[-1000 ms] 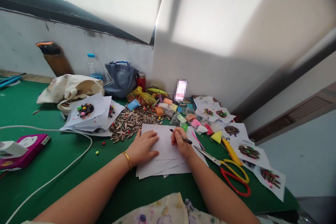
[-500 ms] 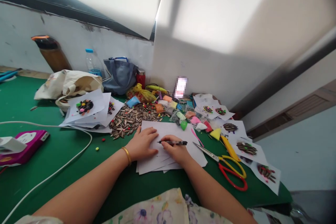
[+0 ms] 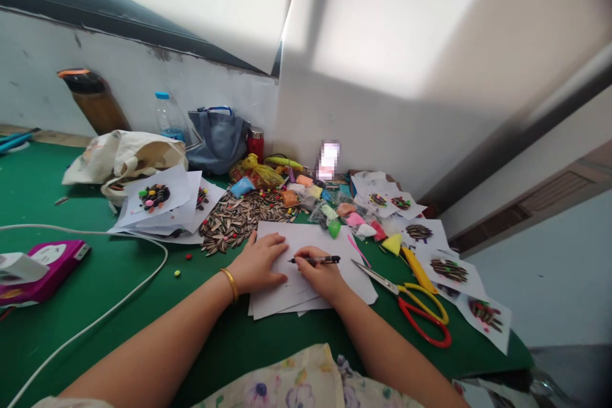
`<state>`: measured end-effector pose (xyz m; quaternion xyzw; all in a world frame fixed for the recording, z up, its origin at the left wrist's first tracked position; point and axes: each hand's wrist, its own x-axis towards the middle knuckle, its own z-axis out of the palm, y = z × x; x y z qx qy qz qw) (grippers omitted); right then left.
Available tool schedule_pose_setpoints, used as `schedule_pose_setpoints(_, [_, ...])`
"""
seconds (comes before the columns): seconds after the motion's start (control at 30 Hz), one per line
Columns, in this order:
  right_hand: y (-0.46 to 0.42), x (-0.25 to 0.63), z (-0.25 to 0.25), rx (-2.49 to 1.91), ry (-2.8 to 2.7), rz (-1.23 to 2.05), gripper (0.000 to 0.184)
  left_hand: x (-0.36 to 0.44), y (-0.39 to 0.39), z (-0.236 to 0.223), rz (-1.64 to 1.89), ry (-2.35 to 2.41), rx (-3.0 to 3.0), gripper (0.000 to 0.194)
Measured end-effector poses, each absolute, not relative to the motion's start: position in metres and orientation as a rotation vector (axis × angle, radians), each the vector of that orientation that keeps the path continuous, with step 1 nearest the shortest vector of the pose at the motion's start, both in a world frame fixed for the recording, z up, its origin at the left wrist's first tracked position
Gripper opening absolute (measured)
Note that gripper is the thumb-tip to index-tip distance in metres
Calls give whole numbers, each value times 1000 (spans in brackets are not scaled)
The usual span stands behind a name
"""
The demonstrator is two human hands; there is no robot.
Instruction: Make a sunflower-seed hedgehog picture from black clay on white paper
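White paper sheets lie stacked in front of me, slightly fanned at the near edge. My left hand rests flat on their left side with the fingers spread, a gold bangle at the wrist. My right hand grips a black pen, its tip pointing left at the paper. Whether the tip touches the sheet is hard to tell. A few faint small marks show on the top sheet. Sunflower seeds are heaped just beyond my left hand.
Scissors with red and yellow handles lie right of the paper, by a yellow cutter. Bags of coloured clay sit behind. Seed pictures line the right edge; more papers lie left. A white cable crosses the left side.
Almost nothing differs. The right hand and pen have shifted very slightly; the left hand stays flat on the paper.
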<state>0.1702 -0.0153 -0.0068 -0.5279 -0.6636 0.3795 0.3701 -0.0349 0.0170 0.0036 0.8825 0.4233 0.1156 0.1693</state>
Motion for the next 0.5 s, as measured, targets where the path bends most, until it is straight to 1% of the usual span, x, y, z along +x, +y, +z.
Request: schedule_pose_setpoints(0.5, [-13, 171, -3, -1347, -1524, 1125, 18, -35, 19, 2, 287, 1222, 2511, 70])
